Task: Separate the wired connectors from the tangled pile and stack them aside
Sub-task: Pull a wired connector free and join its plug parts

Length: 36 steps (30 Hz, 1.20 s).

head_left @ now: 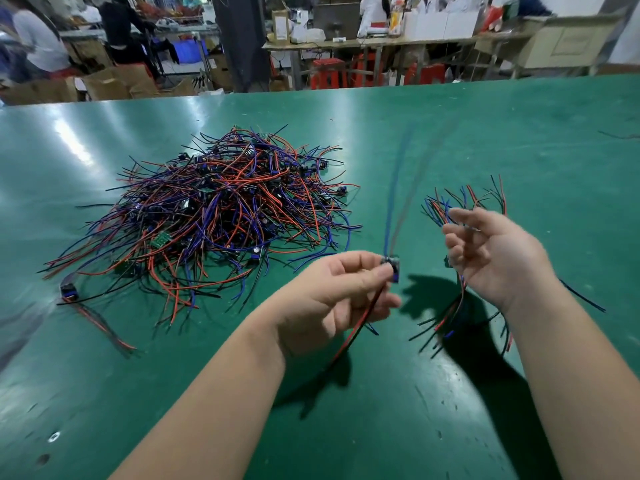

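A big tangled pile (221,216) of red, blue and black wired connectors lies left of centre on the green table (485,140). My left hand (332,299) pinches one wired connector (393,268) by its small blue body; blurred wires stream up from it and red and black wires hang below. My right hand (495,254) hovers to the right, palm towards me, fingers loosely curled. A bundle of separated connectors (464,202) sticks out above and below that hand. Whether the hand grips the bundle is hidden.
A single loose connector (69,292) with wires lies near the table's left edge. Another stray wire (616,135) lies at the far right. Beyond the table's far edge are people, cardboard boxes, red stools and workbenches.
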### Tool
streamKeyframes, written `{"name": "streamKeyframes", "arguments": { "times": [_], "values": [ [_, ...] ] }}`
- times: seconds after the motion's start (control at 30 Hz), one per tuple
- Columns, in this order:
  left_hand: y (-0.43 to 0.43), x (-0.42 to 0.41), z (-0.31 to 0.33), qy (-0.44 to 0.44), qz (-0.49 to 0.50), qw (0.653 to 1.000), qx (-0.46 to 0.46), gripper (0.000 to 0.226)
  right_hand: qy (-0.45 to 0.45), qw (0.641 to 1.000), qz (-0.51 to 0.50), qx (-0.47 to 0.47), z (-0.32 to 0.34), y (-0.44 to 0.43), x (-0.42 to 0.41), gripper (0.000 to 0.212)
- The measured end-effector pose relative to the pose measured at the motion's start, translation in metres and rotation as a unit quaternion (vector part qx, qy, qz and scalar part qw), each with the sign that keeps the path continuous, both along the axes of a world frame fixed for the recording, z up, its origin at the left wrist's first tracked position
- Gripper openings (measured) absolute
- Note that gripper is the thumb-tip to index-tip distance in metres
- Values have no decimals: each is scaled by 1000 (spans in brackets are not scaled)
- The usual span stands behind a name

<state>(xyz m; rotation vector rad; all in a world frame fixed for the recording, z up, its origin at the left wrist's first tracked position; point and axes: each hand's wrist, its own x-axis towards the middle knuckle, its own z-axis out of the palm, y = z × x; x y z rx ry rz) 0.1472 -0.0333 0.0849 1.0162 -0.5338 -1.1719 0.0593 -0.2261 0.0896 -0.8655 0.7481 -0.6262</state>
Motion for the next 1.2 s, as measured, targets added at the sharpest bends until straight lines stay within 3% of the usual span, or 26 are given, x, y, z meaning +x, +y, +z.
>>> {"name": "streamKeyframes", "arguments": {
  "times": [0.07, 0.17, 0.27, 0.4, 0.57, 0.67, 0.73, 0.8, 0.87, 0.93, 0.97, 1.1, 1.2],
  "values": [
    [-1, 3, 3, 58, 30, 998, -17, 5, 41, 991, 98, -78, -3, 11, 2, 6],
    [-1, 8, 8, 133, 79, 987, -47, 6, 78, 950, 237, -189, -4, 31, 2, 15],
    [-1, 8, 7, 133, 139, 980, -43, 13, 10, 938, 264, -223, -1, 47, 3, 22],
    [-7, 0, 0, 20, 202, 979, 8, 27, -113, 953, 236, -152, 0, 62, 8, 21],
    [-15, -9, -11, -154, 275, 949, -10, 22, -121, 975, 179, -51, -1, 67, 15, 6],
    [-15, -9, -17, -306, 249, 918, -51, 17, -135, 977, 167, -20, -1, 61, 15, 6],
    [-14, -8, -17, -359, 232, 903, -45, 19, -143, 974, 178, -16, 1, 55, 12, 10],
    [-14, -7, -18, -352, 237, 905, -29, 21, -134, 971, 194, -35, 2, 50, 9, 13],
    [-14, -6, -16, -262, 221, 939, -26, 7, -104, 968, 208, -98, 1, 47, 7, 27],
    [-13, -7, -13, -211, 207, 955, -16, 21, -63, 961, 200, -182, 0, 47, 7, 40],
    [-13, -7, -14, -225, 213, 951, -5, 26, -48, 957, 191, -213, 0, 47, 7, 41],
    [-14, -10, -18, -256, 242, 935, 30, 14, -6, 944, 172, -282, -2, 54, 8, 16],
    [-13, -8, -15, -224, 206, 951, 51, 9, -3, 955, 165, -246, -1, 52, 9, 10]
  ]
}}
